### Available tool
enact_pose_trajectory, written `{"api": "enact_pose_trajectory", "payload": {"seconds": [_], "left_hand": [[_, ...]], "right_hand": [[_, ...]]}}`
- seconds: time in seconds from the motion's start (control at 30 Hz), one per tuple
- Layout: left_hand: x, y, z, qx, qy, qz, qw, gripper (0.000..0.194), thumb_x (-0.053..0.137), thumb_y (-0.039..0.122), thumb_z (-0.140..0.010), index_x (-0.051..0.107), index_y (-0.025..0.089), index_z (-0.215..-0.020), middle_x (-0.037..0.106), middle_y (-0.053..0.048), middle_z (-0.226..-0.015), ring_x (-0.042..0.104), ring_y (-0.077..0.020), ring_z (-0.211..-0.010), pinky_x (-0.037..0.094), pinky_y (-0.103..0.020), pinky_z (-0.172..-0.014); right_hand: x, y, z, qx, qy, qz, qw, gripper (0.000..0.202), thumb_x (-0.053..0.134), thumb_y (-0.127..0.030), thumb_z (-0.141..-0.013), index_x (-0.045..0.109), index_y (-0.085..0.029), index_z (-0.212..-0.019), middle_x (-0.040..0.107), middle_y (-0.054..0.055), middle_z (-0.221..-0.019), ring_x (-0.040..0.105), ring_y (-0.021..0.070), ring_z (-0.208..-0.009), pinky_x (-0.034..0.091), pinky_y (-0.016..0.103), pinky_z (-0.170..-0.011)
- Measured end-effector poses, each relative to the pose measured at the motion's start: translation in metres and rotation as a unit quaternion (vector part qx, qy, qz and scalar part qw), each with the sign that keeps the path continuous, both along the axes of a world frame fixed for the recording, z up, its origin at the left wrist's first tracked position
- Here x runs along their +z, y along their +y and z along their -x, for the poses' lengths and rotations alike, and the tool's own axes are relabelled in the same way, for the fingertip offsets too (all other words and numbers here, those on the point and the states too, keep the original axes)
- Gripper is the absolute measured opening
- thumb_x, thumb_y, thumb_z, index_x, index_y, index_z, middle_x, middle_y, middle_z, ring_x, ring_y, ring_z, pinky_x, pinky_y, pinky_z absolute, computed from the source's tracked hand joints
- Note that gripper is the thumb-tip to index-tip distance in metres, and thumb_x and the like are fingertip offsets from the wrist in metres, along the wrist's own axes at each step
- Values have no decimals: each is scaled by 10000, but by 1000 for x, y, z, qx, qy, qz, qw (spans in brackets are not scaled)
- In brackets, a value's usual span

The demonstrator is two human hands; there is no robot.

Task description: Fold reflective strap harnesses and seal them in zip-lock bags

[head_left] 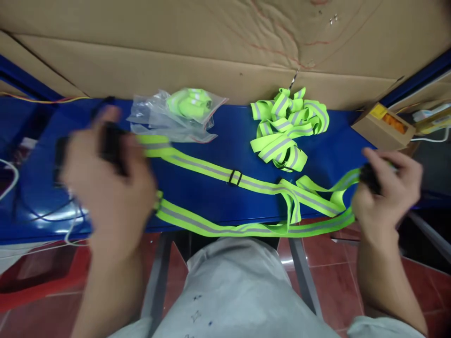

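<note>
Belt in hand: a neon-yellow reflective belt (197, 164) with a grey stripe stretches between my hands, from 10 to 2 o'clock, its lower run sagging past the table's near edge.
Slider: a black strap adjuster (235, 177) sits on the upper run, at 12 o'clock.
Left grip: at 10 o'clock my left hand (109, 188) is curled around a black fitting (112, 145), too blurred to identify.
Right grip: at 2 o'clock my right hand (391, 188) pinches a black clip (369, 178) between thumb and fingers, beside folds of the belt.
Bag: at 11 o'clock a clear plastic bag (148, 117) lies with a bundled neon strap (190, 103) inside, just beyond the belt's left end.
Heap: at 1 o'clock a tangle of striped neon straps (282, 122) is piled just beyond the belt.
Box: between 1 and 2 o'clock a small cardboard box (380, 129) with an orange-and-yellow patch crowds my right hand.
Backstop: a brown cardboard sheet (158, 61) closes off the blue tabletop (218, 202) at 12 o'clock.
Left clutter: between 9 and 10 o'clock, cables (52, 218) trail near my left forearm, which partly blocks them.
Below: at 9 o'clock a red plastic seat (70, 277) stands over red floor tiles (331, 281).
</note>
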State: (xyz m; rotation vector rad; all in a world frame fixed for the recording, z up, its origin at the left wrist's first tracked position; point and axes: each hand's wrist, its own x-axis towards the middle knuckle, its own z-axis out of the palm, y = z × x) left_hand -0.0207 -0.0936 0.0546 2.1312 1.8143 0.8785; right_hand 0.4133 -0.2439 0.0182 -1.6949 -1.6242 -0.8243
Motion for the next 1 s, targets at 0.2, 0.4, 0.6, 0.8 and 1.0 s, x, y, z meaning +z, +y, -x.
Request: {"api": "enact_pose_trajectory", "payload": {"seconds": [0.2, 0.4, 0.6, 0.8, 1.0], "left_hand": [[-28, -33, -91, -184, 258, -23, 948, 660, 519, 308, -1033, 366, 167, -1659, 660, -158, -1362, 760, -242, -890, 589, -339, -703], [-30, -30, -95, -248, 292, -44, 922, 778, 577, 215, -950, 321, 124, -1679, 668, -154, -1328, 741, -230, -880, 604, -354, -770], [-32, -26, -92, -251, 288, -31, 923, 751, 555, 225, -979, 315, 147, -1686, 669, -166, -1320, 738, -234, -892, 609, -367, -773], [-33, -25, -94, -267, 303, -47, 914, 733, 515, 175, -987, 303, 127, -1687, 665, -171, -1324, 729, -236, -886, 606, -379, -756], [-33, -23, -92, -268, 322, -71, 905, 728, 525, 147, -981, 316, 84, -1675, 668, -186, -1309, 722, -259, -888, 596, -397, -735]], "right_hand": [[9, 61, 103, 196, -66, 145, 968, 642, 546, -41, -832, 609, -204, -1450, 674, 150, -1328, 638, 316, -1194, 502, 460, -941], [3, 81, 125, 254, -59, 201, 944, 665, 498, -25, -875, 555, -209, -1512, 646, 142, -1374, 597, 302, -1208, 481, 457, -964], [1, 83, 125, 282, -26, 226, 932, 698, 491, -46, -878, 509, -224, -1553, 615, 151, -1426, 591, 326, -1243, 478, 510, -1006], [-1, 84, 129, 285, -22, 244, 927, 623, 521, -30, -839, 591, -131, -1450, 621, 189, -1419, 590, 347, -1245, 497, 520, -1005], [-4, 82, 129, 274, -5, 264, 925, 666, 509, -25, -826, 568, -144, -1478, 603, 186, -1453, 583, 361, -1271, 502, 556, -1037]]}}
